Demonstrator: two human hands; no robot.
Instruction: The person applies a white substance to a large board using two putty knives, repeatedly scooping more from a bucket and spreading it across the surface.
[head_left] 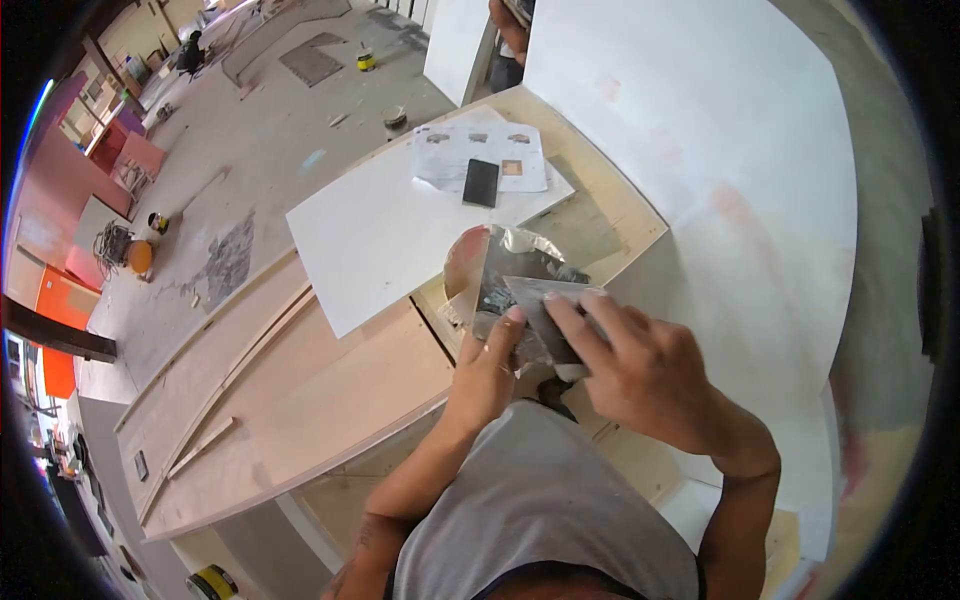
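Observation:
My left hand (pixel 486 375) is closed around a flat metal filler spreader (pixel 512 262), its thumb on top and grey smears across the blade. In my right hand (pixel 650 372) is a second filler spreader (pixel 540 312), with the fingers pressed flat along its blade. The two blades overlap in front of my body, the right one lying over the left. Partly hidden behind the blades is a round container (pixel 463 262) with a reddish-brown surface and shiny, crinkled material at its edge.
A white board (pixel 365 240) lies on the wooden structure (pixel 330 405), bearing a printed sheet (pixel 432 165) and a dark rectangular object (pixel 481 184). A tall curved white panel (pixel 700 120) rises at right. Beyond stand tins (pixel 366 60) on the floor and another person's arm (pixel 510 32).

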